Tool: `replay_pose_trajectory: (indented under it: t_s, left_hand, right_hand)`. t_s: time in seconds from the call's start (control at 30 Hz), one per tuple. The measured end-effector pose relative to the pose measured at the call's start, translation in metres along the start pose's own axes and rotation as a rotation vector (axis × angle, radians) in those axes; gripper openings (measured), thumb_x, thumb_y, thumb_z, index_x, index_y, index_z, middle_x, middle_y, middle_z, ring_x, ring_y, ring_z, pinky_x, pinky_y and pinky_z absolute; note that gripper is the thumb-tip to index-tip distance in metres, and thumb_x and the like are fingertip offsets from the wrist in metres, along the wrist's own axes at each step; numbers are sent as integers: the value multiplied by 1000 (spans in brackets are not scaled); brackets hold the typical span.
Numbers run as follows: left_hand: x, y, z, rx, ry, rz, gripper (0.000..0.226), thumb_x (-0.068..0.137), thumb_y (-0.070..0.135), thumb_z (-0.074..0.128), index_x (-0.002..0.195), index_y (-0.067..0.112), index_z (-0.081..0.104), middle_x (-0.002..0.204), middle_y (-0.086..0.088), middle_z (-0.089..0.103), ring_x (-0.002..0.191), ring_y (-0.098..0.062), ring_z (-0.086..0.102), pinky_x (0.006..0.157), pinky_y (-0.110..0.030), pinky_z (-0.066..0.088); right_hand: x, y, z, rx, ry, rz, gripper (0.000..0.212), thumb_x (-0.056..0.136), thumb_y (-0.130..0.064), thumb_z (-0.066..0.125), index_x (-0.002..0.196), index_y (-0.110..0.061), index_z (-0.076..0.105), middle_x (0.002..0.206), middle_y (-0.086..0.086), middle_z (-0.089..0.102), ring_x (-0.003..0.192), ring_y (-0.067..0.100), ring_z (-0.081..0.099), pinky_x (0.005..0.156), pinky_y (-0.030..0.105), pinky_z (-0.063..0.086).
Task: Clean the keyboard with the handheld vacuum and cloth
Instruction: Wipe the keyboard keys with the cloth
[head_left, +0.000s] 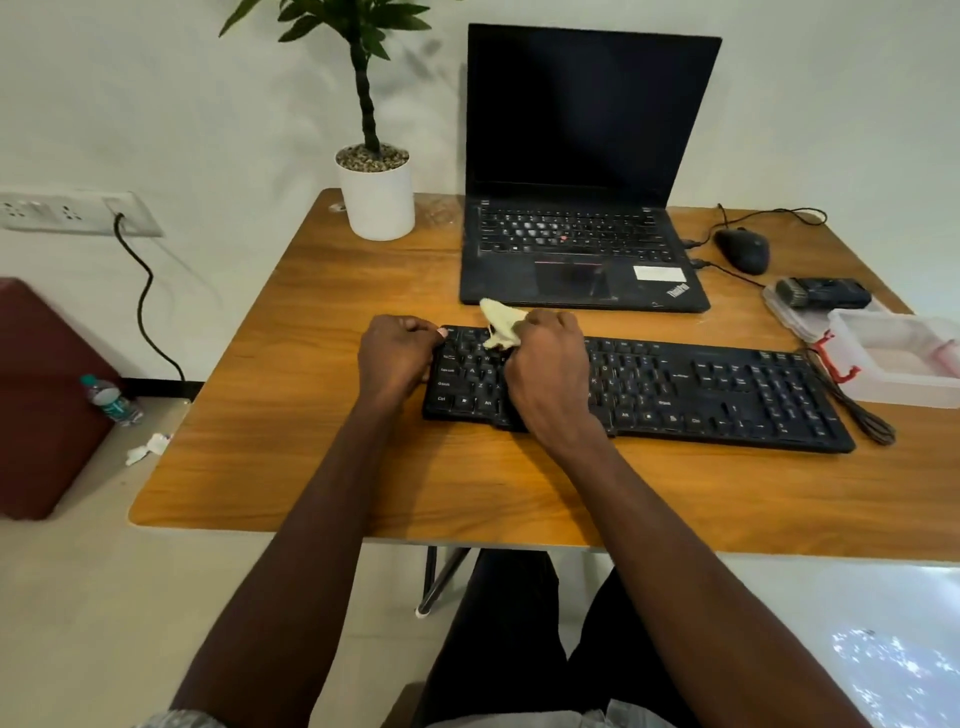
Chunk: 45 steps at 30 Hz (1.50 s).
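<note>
Cloth stage underway: right hand (545, 364) clamps the cloth (500, 325), bunched, and presses it on the keyboard (675, 384) at its left keys. Left hand (397, 353), just left of that grip, curls round the keyboard's left end to steady it. Everything right of the grip looks unwiped, so most wiping probably remains. Vacuum (823, 292) lies well right of the grip on a clear lid (779, 306), unheld; whether vacuuming is done, cannot tell. Clear box (893, 384) beside it holds something pinkish, unclear.
</note>
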<state>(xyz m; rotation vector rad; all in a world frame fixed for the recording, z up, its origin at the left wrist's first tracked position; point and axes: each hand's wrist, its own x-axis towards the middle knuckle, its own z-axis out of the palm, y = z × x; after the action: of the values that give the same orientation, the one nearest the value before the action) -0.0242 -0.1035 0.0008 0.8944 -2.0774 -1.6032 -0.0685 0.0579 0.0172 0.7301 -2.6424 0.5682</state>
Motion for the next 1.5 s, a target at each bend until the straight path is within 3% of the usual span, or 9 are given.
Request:
replay_pose_trajectory:
  t_s: [0.17,0.4,0.57,0.7,0.87,1.07,1.27,1.43,1.5]
  left_hand:
    - [2,-4,-2,-108,-13,-22,15,83,17,73,85,3,72,71,-11,70,53,-14,60,44,-25,45]
    - [6,-6,-4,-96,-67,-39,9,86,13,70,87,4,72,71,-7,70,57,-13,60,49,-26,47]
    - [4,-5,-6,-71,-74,-19,7,87,11,67,89,6,72,68,-5,69,54,-11,59,48,-23,48]
    - [5,-7,-6,-31,-87,11,22,88,15,64,109,14,71,73,-2,69,56,-11,58,50,-25,47]
    - [4,-3,-4,172,-131,58,25,92,24,60,115,27,69,86,1,73,59,-15,61,52,-27,50]
    - [-3,2,-9,183,-171,27,24,92,17,57,113,23,67,73,-7,67,52,-18,58,45,-28,48]
    - [-11,-1,-5,137,-174,16,17,95,20,58,110,22,66,61,-1,61,46,-18,55,46,-31,51]
    - [-14,-1,-5,168,-163,53,30,90,15,56,117,25,67,69,-6,67,51,-24,59,48,-32,52]
    - [-14,-2,-4,155,-154,36,27,92,17,57,115,25,67,67,-3,66,47,-21,57,46,-30,48]
  right_hand:
    - [-5,-21,3,24,-138,-227,34,87,-3,51,116,-7,67,116,9,66,111,25,52,97,36,44]
    - [3,-18,-8,-65,-85,221,25,94,-14,55,114,-5,67,110,13,67,110,28,58,86,40,54]
    - [0,-49,5,59,-128,-76,26,92,-2,48,108,-6,68,110,11,65,111,26,56,94,36,47]
    - [3,-34,7,83,-235,-166,40,88,1,51,125,-8,63,134,7,59,132,23,45,109,38,36]
    - [0,-23,-4,25,-52,232,22,95,-11,54,112,-8,68,111,11,66,91,20,64,73,24,51]
    - [-7,-50,3,177,-160,-181,35,83,8,51,111,-4,68,116,11,65,117,25,53,102,38,45]
    - [0,-8,-12,78,-80,300,27,94,-8,53,119,-8,64,110,13,68,90,24,65,79,33,56]
    - [-19,-49,-3,220,-240,-147,41,87,5,47,122,-10,64,128,8,60,124,23,50,103,34,42]
    - [-17,-36,-8,210,-221,-80,43,89,6,47,126,-11,61,135,7,57,127,21,49,107,33,39]
